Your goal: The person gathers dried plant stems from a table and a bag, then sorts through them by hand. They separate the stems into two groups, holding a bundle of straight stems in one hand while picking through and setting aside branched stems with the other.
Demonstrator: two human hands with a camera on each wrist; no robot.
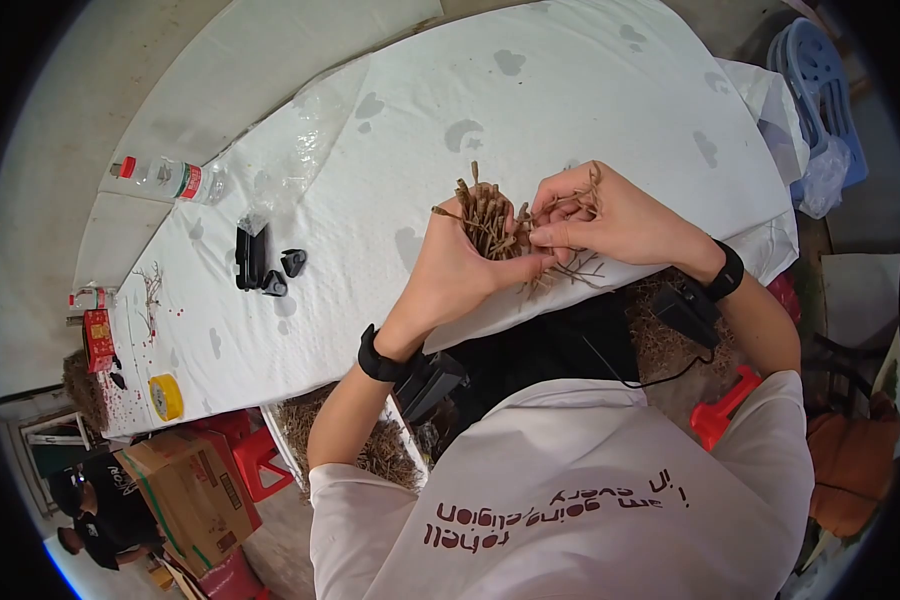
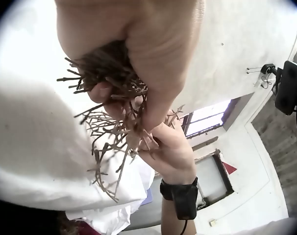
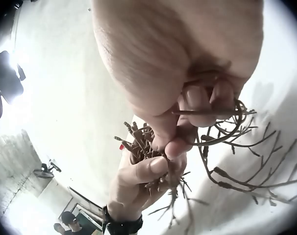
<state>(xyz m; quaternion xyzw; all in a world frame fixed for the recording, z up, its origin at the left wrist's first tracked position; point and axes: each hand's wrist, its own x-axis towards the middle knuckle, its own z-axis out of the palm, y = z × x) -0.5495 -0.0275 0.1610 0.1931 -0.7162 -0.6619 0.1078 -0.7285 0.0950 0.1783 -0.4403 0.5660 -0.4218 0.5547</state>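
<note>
My left hand (image 1: 458, 268) grips a thick bundle of thin brown dried twigs (image 1: 485, 215), with cut ends bunched upward in the head view. Close against it, my right hand (image 1: 620, 218) pinches a few branching twigs (image 3: 236, 183) between thumb and fingers, at the bundle's side. One of these stems curves across the right fingers in the right wrist view. Below the left thumb, loose forked tips (image 2: 109, 147) spread out in the left wrist view. Both hands are over the near edge of a table with a white cloth (image 1: 570, 90).
On the table's left side are a plastic bottle (image 1: 185, 181), a black case (image 1: 251, 258), two small black pieces and a yellow tape roll (image 1: 166, 397). A box of twigs (image 1: 380, 455) stands below the edge. A cardboard box (image 1: 190, 495) and red stools (image 1: 720, 408) are around.
</note>
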